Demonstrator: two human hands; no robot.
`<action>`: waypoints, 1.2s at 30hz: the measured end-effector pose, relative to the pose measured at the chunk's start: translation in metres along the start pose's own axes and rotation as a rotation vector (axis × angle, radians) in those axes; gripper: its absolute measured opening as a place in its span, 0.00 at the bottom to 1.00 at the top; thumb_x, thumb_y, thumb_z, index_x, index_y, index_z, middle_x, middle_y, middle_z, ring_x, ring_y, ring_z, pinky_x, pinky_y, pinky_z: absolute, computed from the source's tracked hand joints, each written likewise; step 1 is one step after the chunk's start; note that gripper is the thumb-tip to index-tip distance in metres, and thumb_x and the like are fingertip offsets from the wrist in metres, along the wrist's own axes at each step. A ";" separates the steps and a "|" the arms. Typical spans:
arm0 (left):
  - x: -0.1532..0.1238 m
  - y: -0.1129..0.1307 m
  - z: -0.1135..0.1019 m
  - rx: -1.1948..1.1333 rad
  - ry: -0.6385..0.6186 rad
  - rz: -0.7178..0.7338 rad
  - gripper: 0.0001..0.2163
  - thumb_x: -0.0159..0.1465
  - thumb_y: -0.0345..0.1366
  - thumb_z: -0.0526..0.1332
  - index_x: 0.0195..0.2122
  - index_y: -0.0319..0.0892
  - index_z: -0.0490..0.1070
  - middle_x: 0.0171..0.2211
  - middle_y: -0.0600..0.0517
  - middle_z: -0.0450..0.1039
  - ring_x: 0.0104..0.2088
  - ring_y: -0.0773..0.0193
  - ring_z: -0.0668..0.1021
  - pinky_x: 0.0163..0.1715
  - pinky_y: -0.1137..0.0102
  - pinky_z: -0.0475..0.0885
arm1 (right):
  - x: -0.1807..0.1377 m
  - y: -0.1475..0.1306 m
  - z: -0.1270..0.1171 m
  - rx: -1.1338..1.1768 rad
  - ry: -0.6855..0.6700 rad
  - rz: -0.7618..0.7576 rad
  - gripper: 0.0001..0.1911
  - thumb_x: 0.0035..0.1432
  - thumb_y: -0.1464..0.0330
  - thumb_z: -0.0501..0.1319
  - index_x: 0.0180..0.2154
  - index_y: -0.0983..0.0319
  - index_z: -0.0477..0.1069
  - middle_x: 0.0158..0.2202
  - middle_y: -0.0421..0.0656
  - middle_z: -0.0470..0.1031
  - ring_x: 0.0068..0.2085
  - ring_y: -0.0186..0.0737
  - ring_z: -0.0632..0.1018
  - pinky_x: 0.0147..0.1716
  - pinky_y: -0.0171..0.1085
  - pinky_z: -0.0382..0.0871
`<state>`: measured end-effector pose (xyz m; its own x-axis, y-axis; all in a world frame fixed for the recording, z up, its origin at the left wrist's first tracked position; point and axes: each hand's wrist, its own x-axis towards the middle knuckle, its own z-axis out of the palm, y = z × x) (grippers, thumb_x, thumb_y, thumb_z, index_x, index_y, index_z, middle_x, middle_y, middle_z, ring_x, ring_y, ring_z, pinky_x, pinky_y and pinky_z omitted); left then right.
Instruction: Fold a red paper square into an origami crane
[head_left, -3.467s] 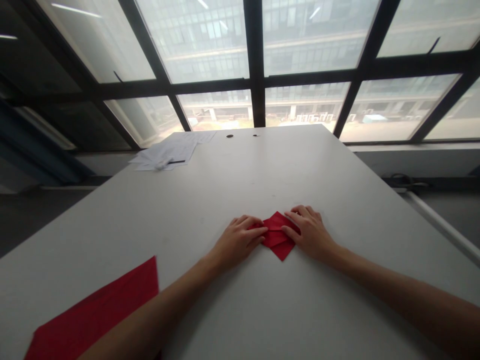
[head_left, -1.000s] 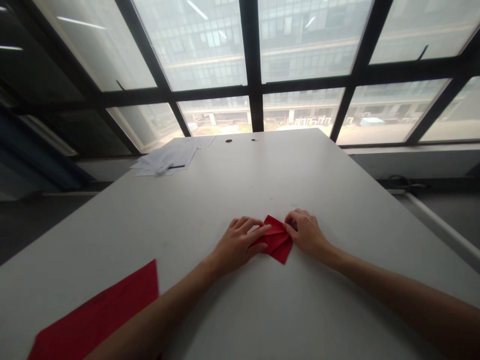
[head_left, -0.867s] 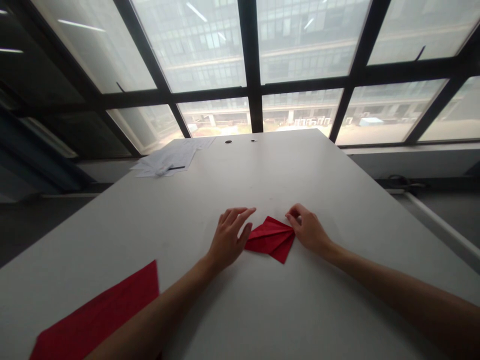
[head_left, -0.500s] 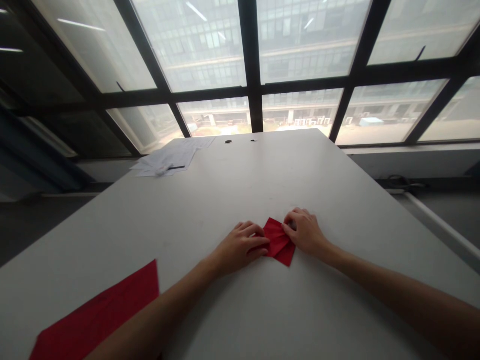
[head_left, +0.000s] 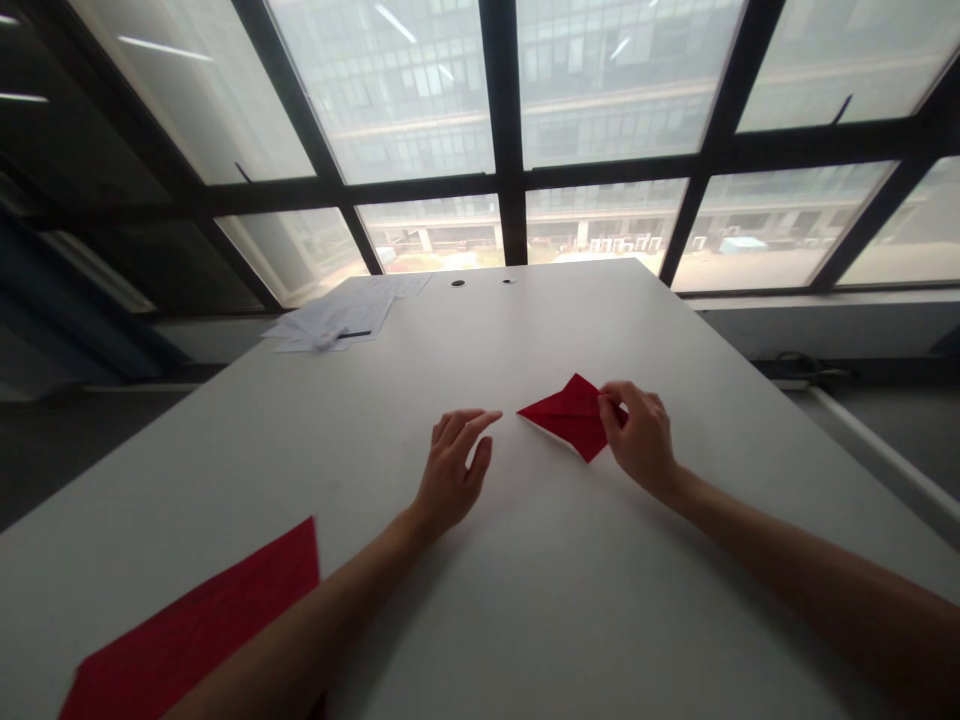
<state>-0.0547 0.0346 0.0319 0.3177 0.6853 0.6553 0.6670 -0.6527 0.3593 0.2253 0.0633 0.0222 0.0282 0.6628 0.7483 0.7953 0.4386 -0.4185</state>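
Mid-fold: my right hand (head_left: 639, 436) pinched the folded red paper (head_left: 564, 414) at its right corner, tilted off the counter (head_left: 525, 600). My left hand (head_left: 450, 472) lay spread, empty. Further creasing would need it flat.

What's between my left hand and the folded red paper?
Only bare white table separates the left hand from the folded red paper, in the head view.

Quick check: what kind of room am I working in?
Probably an office or workroom: a long white table, a loose stack of white papers at its far corner, and big black-framed windows facing buildings.
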 end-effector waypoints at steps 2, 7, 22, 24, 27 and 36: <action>0.001 -0.001 0.000 0.001 0.014 -0.028 0.14 0.71 0.33 0.52 0.55 0.45 0.68 0.48 0.46 0.71 0.51 0.57 0.71 0.53 0.60 0.66 | 0.006 0.003 -0.009 -0.076 0.100 -0.188 0.06 0.63 0.72 0.59 0.42 0.59 0.70 0.32 0.42 0.78 0.35 0.41 0.76 0.43 0.43 0.62; 0.003 -0.002 0.001 -0.011 0.072 -0.109 0.12 0.71 0.33 0.51 0.53 0.45 0.69 0.46 0.48 0.73 0.49 0.58 0.73 0.52 0.60 0.67 | -0.001 -0.014 -0.020 -0.032 -0.089 -0.580 0.10 0.62 0.72 0.62 0.45 0.57 0.70 0.37 0.42 0.80 0.41 0.43 0.76 0.48 0.46 0.61; -0.001 -0.009 0.011 -0.104 -0.454 0.135 0.23 0.64 0.42 0.64 0.60 0.48 0.67 0.58 0.46 0.71 0.58 0.55 0.73 0.58 0.58 0.69 | -0.016 -0.030 -0.007 0.406 -0.729 -0.378 0.11 0.65 0.69 0.57 0.44 0.55 0.77 0.45 0.45 0.79 0.47 0.43 0.77 0.53 0.46 0.68; -0.001 -0.009 0.010 -0.119 -0.459 0.123 0.22 0.63 0.45 0.65 0.58 0.48 0.69 0.56 0.46 0.73 0.56 0.55 0.75 0.57 0.59 0.70 | -0.017 -0.027 -0.005 0.430 -0.655 -0.326 0.13 0.65 0.70 0.56 0.46 0.56 0.76 0.45 0.46 0.79 0.46 0.43 0.77 0.51 0.46 0.70; 0.000 -0.008 0.008 -0.159 -0.461 0.115 0.18 0.64 0.44 0.65 0.54 0.47 0.73 0.53 0.46 0.75 0.54 0.57 0.75 0.56 0.61 0.71 | -0.017 -0.020 -0.001 0.420 -0.546 -0.233 0.13 0.64 0.72 0.55 0.46 0.57 0.76 0.44 0.47 0.79 0.46 0.44 0.76 0.49 0.45 0.71; 0.000 -0.008 0.009 -0.130 -0.405 0.148 0.10 0.69 0.33 0.57 0.47 0.46 0.77 0.51 0.48 0.77 0.53 0.60 0.77 0.56 0.62 0.71 | -0.013 -0.015 0.000 0.416 -0.551 -0.174 0.17 0.58 0.78 0.55 0.45 0.59 0.75 0.43 0.46 0.78 0.46 0.44 0.75 0.49 0.45 0.69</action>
<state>-0.0533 0.0429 0.0231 0.6589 0.6357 0.4022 0.5126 -0.7707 0.3784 0.2128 0.0481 0.0184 -0.4761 0.7242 0.4989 0.4605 0.6886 -0.5602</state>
